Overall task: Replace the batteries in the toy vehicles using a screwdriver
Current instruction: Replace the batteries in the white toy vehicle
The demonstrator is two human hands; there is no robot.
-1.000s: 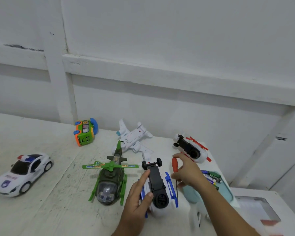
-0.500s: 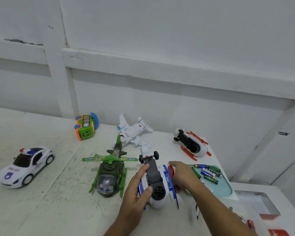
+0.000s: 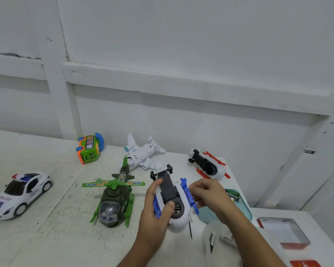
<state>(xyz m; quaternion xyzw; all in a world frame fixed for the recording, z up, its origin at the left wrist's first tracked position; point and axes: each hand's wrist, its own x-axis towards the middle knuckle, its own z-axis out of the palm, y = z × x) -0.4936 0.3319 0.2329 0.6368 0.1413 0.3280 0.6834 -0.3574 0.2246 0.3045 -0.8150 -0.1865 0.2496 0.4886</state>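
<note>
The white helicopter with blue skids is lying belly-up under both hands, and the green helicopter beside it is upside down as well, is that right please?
Not quite: the head view shows the green helicopter upright on its skids, rotor on top. The white helicopter with blue skids is indeed belly-up, with the left hand and right hand on it.

"POLICE" on the white toy car's (image 3: 19,193) door (other print too blurred)
</note>
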